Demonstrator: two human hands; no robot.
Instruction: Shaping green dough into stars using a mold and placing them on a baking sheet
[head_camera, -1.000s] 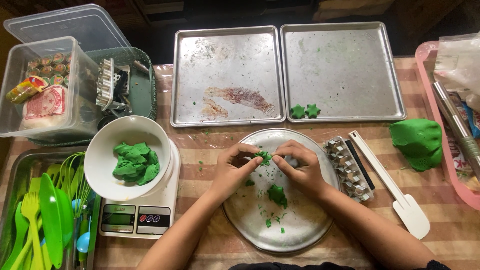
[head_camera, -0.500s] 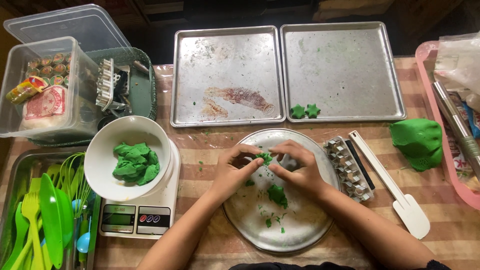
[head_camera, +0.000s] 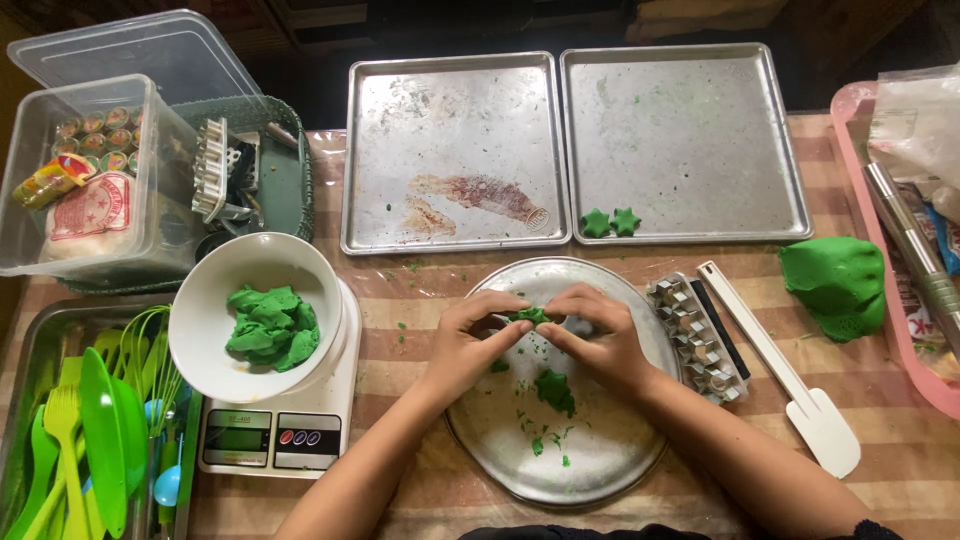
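Green dough bit (head_camera: 527, 316) btwn both hands' fingers (head_camera: 503, 305)

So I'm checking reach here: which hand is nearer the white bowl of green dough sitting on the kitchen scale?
Left. The left hand lies just right of the white bowl of green dough; the right hand is farther right, beyond the left, over the round metal plate.
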